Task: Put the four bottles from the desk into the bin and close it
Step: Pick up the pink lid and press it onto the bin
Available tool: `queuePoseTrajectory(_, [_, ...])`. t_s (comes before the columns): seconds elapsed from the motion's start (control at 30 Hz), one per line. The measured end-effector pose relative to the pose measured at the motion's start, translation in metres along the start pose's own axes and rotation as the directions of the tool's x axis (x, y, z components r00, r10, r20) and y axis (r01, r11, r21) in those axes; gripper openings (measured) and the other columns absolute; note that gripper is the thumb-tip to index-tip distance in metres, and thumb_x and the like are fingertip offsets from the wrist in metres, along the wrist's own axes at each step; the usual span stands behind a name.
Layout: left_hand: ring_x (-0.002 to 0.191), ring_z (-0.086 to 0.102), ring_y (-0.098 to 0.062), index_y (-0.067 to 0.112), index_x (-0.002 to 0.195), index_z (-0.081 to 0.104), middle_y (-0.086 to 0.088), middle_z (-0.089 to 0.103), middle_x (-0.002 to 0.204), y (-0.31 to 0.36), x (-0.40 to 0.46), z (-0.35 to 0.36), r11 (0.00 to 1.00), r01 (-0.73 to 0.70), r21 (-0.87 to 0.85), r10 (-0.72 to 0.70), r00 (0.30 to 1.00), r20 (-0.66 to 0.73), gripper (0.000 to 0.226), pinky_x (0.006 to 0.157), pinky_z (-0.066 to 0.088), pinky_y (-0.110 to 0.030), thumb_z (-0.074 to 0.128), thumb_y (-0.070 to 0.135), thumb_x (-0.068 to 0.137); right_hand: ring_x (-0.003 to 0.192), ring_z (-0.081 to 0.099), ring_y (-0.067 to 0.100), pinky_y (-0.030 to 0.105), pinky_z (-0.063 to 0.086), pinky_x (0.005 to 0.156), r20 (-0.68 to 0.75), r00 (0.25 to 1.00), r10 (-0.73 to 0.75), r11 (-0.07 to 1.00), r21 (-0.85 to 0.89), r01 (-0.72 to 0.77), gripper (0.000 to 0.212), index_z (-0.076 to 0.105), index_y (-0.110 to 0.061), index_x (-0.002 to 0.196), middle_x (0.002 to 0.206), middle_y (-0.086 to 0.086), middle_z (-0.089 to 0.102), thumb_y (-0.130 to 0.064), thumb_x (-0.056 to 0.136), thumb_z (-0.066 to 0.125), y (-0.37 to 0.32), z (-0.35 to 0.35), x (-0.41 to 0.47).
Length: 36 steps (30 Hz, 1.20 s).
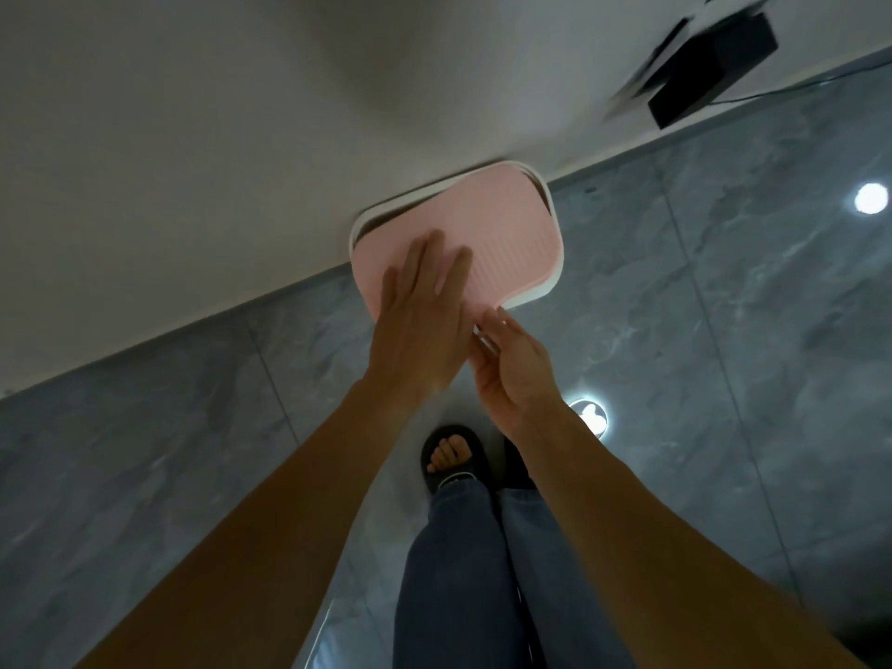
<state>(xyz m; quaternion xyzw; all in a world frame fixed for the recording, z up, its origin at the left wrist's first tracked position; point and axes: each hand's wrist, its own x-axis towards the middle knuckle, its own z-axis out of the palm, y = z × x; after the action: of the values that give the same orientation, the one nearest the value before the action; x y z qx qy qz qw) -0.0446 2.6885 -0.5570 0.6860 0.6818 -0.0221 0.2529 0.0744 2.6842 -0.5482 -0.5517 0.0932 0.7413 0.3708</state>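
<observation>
We see a pale pink ribbed plastic lid (487,234) on a white-rimmed rounded bin (540,296). Beneath us lies a glossy grey marble-patterned tile floor (724,306) with thin pale veins. A plain off-white wall (193,161) carries a black boxy object (714,65). We wear dark blue denim trousers (453,572) and a black open-toed slipper (453,461)

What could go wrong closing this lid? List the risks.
1. The pink lid sits skewed on the white bin: dark gaps show at the far corners, so pressing may leave it unseated.
2. The right hand has fingers at the near rim; they could get pinched as the left hand pushes down flat.
3. The floor looks glossy, so the bin might slide.
</observation>
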Motion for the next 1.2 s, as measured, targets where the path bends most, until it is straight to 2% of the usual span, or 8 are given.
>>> queuePoseTrajectory(0.13, [0.157,0.0,-0.032,0.017,0.16,0.019,-0.015,0.005,0.169,-0.002,0.002,0.008,0.999,-0.022,0.038,0.023,1.0,-0.017,0.069,0.123,0.014,-0.059,0.054,0.024,0.1,0.112,0.069,0.025,0.037,0.054,0.101,-0.098,0.995,0.013,0.999,-0.035,-0.017,0.029,0.064,0.004,0.123,0.12,0.018,0.071,-0.007,0.096,0.06,0.002,0.001,0.006])
queuePoseTrajectory(0.37, [0.157,-0.003,-0.03,0.016,0.16,0.017,-0.014,0.004,0.169,-0.001,0.011,0.006,0.999,-0.04,0.036,0.04,0.999,-0.005,0.068,0.123,0.015,-0.06,0.051,0.024,0.102,0.112,0.068,0.03,0.04,0.054,0.1,-0.227,0.974,0.006,0.989,-0.144,-0.04,0.012,0.069,0.005,0.099,0.114,0.023,0.071,-0.004,0.093,0.065,-0.002,0.009,0.009])
queuePoseTrajectory(0.47, [0.157,-0.003,-0.031,0.016,0.16,0.018,-0.014,0.003,0.169,-0.001,0.014,0.006,0.999,-0.036,0.039,0.037,0.999,-0.014,0.067,0.123,0.014,-0.06,0.05,0.022,0.101,0.112,0.068,0.031,0.042,0.053,0.102,-0.23,0.973,0.027,0.981,-0.18,-0.069,0.012,0.067,0.004,0.101,0.115,0.022,0.07,-0.005,0.095,0.062,-0.006,0.011,0.013])
queuePoseTrajectory(0.7, [0.157,-0.001,-0.032,0.016,0.16,0.019,-0.015,0.004,0.169,-0.007,0.014,0.012,0.998,-0.029,0.058,0.031,0.999,-0.043,0.069,0.122,0.015,-0.063,0.053,0.024,0.101,0.106,0.071,0.027,0.039,0.056,0.098,-0.214,0.976,0.041,0.955,-0.28,-0.102,0.009,0.069,-0.002,0.09,0.104,0.018,0.074,-0.008,0.094,0.064,-0.011,0.008,0.019])
queuePoseTrajectory(0.93, [0.156,-0.004,-0.032,0.015,0.16,0.016,-0.014,0.001,0.17,-0.004,0.014,0.014,0.999,-0.027,0.032,0.029,0.997,-0.071,0.07,0.123,0.011,-0.062,0.051,0.019,0.1,0.103,0.071,0.026,0.038,0.057,0.095,-0.227,0.973,0.039,0.951,-0.292,-0.107,0.008,0.067,-0.001,0.087,0.1,0.017,0.073,-0.006,0.093,0.065,-0.012,0.01,0.022])
queuePoseTrajectory(1.03, [0.157,-0.004,-0.032,0.014,0.16,0.016,-0.014,0.002,0.169,-0.004,0.014,0.015,0.999,-0.019,0.04,0.022,0.997,-0.077,0.073,0.123,0.011,-0.062,0.056,0.017,0.098,0.097,0.072,0.026,0.037,0.059,0.092,-0.25,0.967,0.045,0.952,-0.281,-0.117,0.007,0.067,-0.001,0.085,0.096,0.016,0.073,-0.004,0.09,0.068,-0.012,0.013,0.023])
queuePoseTrajectory(1.2, [0.157,-0.004,-0.031,0.016,0.16,0.017,-0.013,0.001,0.17,-0.006,0.019,0.019,0.999,-0.022,0.044,0.025,0.998,-0.066,0.074,0.124,0.014,-0.058,0.058,0.021,0.099,0.095,0.073,0.026,0.037,0.059,0.091,-0.296,0.953,0.063,0.947,-0.284,-0.15,0.005,0.067,0.0,0.086,0.098,0.017,0.074,-0.002,0.087,0.072,-0.013,0.01,0.031])
